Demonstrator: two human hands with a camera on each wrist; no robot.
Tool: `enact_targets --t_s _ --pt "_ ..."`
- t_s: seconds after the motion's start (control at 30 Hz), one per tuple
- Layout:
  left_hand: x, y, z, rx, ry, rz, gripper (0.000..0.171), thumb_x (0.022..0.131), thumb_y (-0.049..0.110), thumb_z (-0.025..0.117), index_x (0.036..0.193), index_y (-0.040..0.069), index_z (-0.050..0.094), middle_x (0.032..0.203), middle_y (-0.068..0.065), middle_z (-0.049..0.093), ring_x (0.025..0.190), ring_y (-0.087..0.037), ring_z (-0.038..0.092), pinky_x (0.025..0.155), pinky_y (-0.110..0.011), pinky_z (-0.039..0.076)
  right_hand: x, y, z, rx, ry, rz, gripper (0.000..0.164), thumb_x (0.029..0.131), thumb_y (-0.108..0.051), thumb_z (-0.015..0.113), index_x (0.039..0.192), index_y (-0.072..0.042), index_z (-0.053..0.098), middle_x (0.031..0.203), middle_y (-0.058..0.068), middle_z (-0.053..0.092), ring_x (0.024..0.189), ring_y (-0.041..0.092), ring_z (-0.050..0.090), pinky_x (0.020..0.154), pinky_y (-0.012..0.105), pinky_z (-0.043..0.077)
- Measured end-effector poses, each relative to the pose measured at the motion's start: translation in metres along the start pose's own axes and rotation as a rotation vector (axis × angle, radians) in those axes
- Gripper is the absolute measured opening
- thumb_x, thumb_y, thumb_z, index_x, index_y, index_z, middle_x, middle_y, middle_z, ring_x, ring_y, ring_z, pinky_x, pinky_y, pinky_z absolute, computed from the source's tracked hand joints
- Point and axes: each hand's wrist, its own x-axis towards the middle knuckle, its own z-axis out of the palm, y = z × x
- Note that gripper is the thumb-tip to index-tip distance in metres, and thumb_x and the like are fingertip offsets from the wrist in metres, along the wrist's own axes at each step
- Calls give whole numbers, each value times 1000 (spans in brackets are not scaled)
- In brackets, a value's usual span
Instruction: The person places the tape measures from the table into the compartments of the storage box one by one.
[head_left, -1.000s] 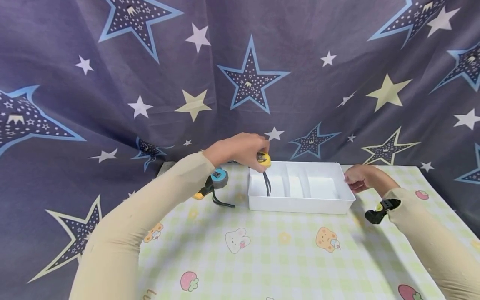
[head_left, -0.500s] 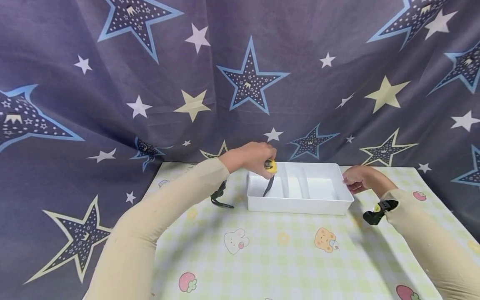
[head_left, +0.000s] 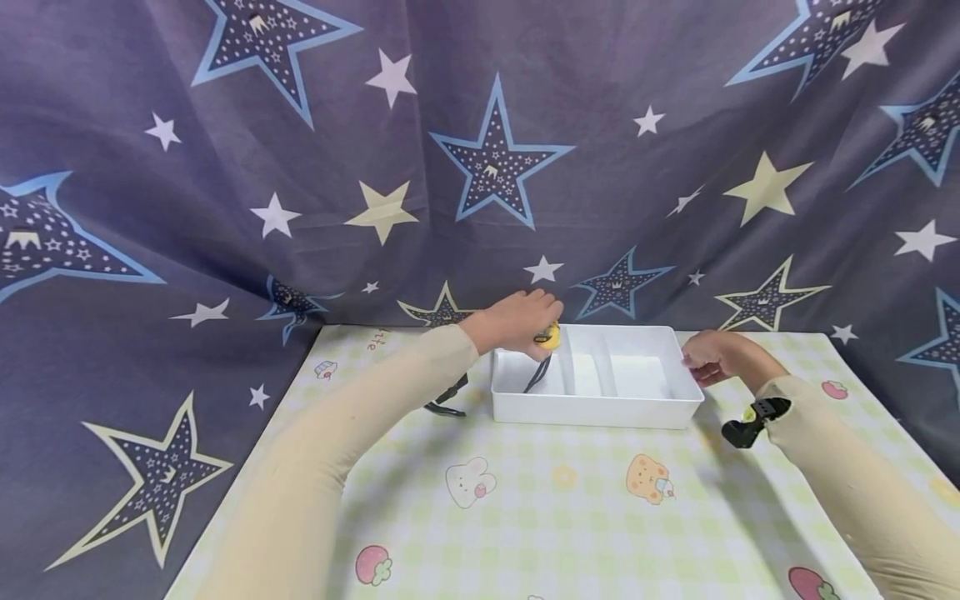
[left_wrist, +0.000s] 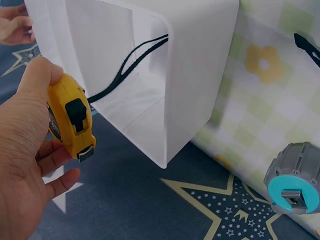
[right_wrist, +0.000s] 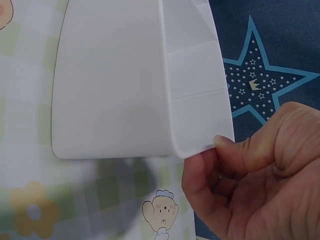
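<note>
My left hand (head_left: 519,321) grips a yellow tape measure (left_wrist: 72,117) with a black lock button. The tape measure is above the left compartment of a white divided box (head_left: 600,410), and its black wrist strap (left_wrist: 117,80) hangs down into that compartment. At the box's right end, my right hand (head_left: 723,360) pinches the rim between thumb and fingers, as the right wrist view shows. A grey tape measure with a turquoise face (left_wrist: 295,180) lies on the table left of the box; in the head view the left arm hides it.
A checkered cloth (head_left: 525,508) with cartoon prints covers the table. Behind the table hangs a dark curtain (head_left: 480,258) with stars. A black strap (head_left: 446,409) lies left of the box, partly behind the left forearm.
My left hand has moved right and slightly down with the yellow tape measure, over the left compartment. Its forearm now covers the turquoise tape measure. The right hand keeps its place on the rim.
</note>
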Motion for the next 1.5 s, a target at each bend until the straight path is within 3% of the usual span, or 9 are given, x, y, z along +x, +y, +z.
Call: enact_targets --t_s 0.4,0.77,1.1,1.5 --pt "21 0 20 9 -65 -16 70 92 51 67 143 9 43 136 -7 54 121 -22 50 102 -38 48 2 -2 -1 -14 15 10 20 104 -1 40 85 -6 46 79 2 48 72 10 54 72 25 56" --pt "25 6 29 31 -68 -29 69 91 49 69 141 9 46 134 -7 57 122 -22 52 102 -38 49 2 -4 2 -9 23 13 22 104 0 39 83 -7 44 79 2 46 71 11 52 71 25 56" --pt "33 9 34 -1 -137 -27 76 91 47 69 150 9 41 145 -8 54 134 -23 50 114 -42 43 3 -1 2 -6 26 4 25 104 0 40 81 -8 44 76 1 46 69 10 52 70 25 56" --pt "37 15 37 -6 -161 -16 70 90 45 71 146 11 46 136 -4 59 126 -21 54 107 -40 47 5 2 1 -12 21 11 27 104 -1 40 78 -9 43 75 1 46 69 11 52 69 25 56"
